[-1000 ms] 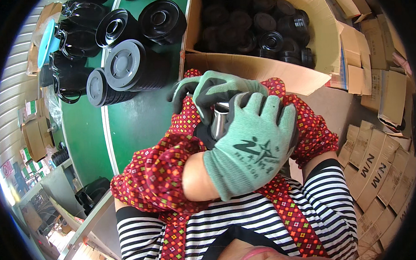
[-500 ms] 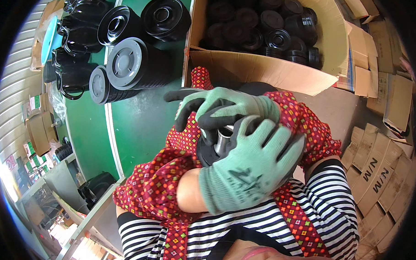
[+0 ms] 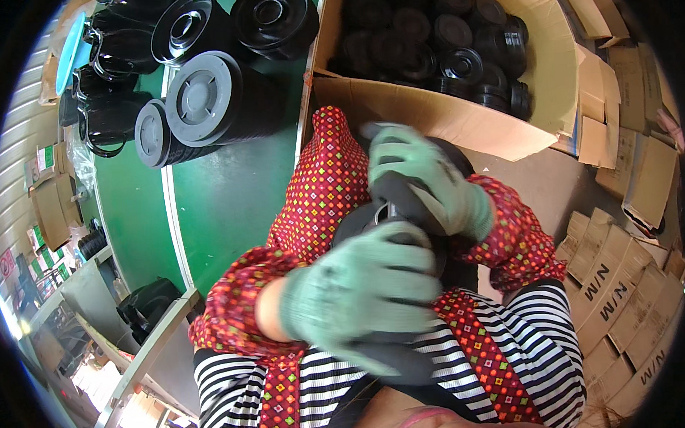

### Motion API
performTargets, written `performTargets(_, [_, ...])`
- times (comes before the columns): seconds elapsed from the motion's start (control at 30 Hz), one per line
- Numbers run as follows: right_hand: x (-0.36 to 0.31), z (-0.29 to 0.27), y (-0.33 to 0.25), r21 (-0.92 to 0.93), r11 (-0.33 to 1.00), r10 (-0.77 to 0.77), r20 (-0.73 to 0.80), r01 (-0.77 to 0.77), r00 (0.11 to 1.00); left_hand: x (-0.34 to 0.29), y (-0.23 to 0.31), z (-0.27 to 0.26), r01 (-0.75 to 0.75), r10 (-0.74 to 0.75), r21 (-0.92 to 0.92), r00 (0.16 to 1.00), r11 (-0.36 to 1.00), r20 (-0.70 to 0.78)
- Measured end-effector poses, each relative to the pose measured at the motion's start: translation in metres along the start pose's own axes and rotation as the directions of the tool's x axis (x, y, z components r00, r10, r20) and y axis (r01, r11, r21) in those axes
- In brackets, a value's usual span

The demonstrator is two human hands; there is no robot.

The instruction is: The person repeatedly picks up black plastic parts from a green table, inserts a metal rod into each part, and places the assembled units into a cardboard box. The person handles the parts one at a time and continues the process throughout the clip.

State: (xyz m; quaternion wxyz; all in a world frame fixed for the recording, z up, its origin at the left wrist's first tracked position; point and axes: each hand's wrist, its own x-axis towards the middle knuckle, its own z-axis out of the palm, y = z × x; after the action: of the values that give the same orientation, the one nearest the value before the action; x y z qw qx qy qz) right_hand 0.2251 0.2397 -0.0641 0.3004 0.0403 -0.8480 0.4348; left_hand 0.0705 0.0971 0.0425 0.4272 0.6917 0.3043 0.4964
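Observation:
Between my gloved hands, over my lap, is a black round part (image 3: 348, 227) with a shiny metal piece (image 3: 388, 212) at its middle, mostly covered by the gloves. My left hand (image 3: 364, 289), in a green glove with dark fingertips, lies palm down across its near side; the thumb points apart toward my body. Motion smears its fingers, and their grip is hidden. On the far side my right hand (image 3: 432, 181), in a matching glove, is closed, fingers curled at the part beside the metal piece. Patterned red sleeves cover much of both forearms.
A green table (image 3: 228, 188) at the left bears stacked grey-topped round parts (image 3: 200, 98), black round parts (image 3: 274, 22) and glossy black pots (image 3: 109, 120). Ahead, an open carton (image 3: 437, 112) holds many black round parts. Flattened cartons (image 3: 617, 287) lie at the right.
My left hand has shifted left and toward my body, its fingers turning to point right. My right hand has moved right, and its stretched finger has drawn in. The metal piece is more covered.

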Motion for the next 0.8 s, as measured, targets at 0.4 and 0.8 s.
performTargets(0.4, [0.054, -0.045, -0.027, -0.069, 0.962, 0.267, 0.436, -0.264, 0.860, 0.033, 0.069, -0.032, 0.523, -0.615, 0.640, 0.782, 0.563, -0.098])
performTargets(0.8, [0.044, -0.032, -0.082, -0.525, 0.736, 0.618, 0.264, -0.427, 0.741, -0.002, -0.003, -0.074, 0.536, -0.805, 0.683, 0.578, 0.496, 0.131])
